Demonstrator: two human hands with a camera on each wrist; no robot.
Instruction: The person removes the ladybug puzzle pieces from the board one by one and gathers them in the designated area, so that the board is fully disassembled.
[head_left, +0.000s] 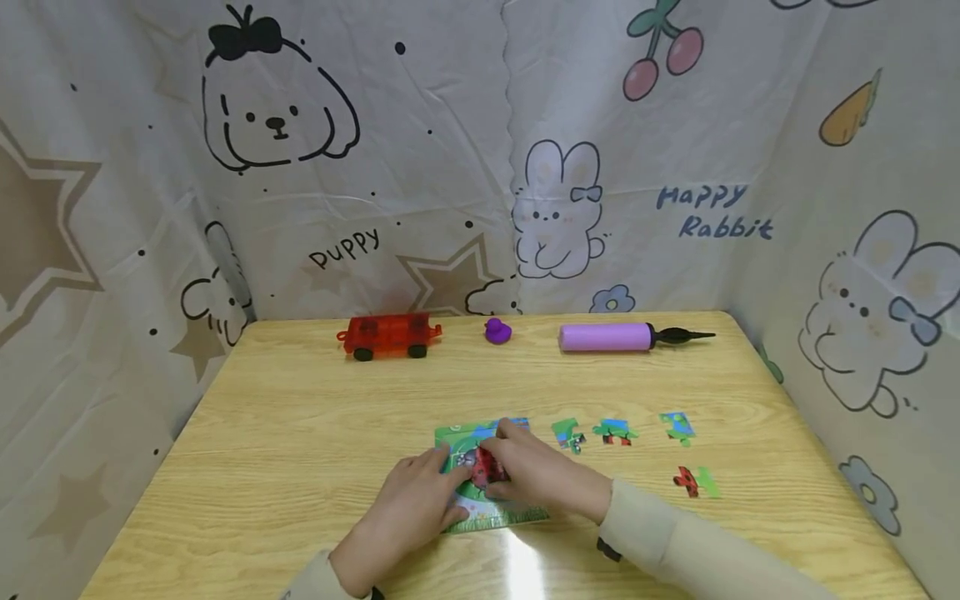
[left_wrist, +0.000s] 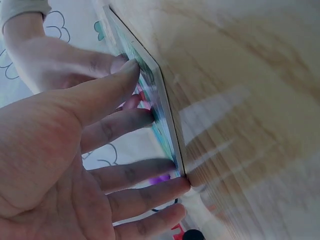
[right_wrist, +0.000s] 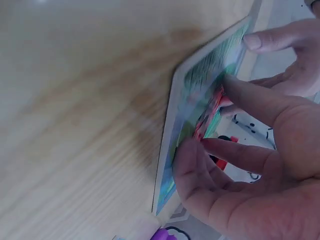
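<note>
The puzzle board is green and blue around a red ladybug; loose pieces at right repeat those colours. Far left, a red wagon on black wheels; far right, a lilac pump with black nozzle. The table is yellowish wood-grained.

This looks like a small children's play corner, though whether in a home or a studio cannot be told: pale cloth printed with rabbits, stars and a dog (even lettering that reads "Happy Rabbit") hangs behind and beside a wood-grain counter, and on it sit a red toy wagon, a purple toy duck and a picture puzzle with loose pieces nearby
</note>
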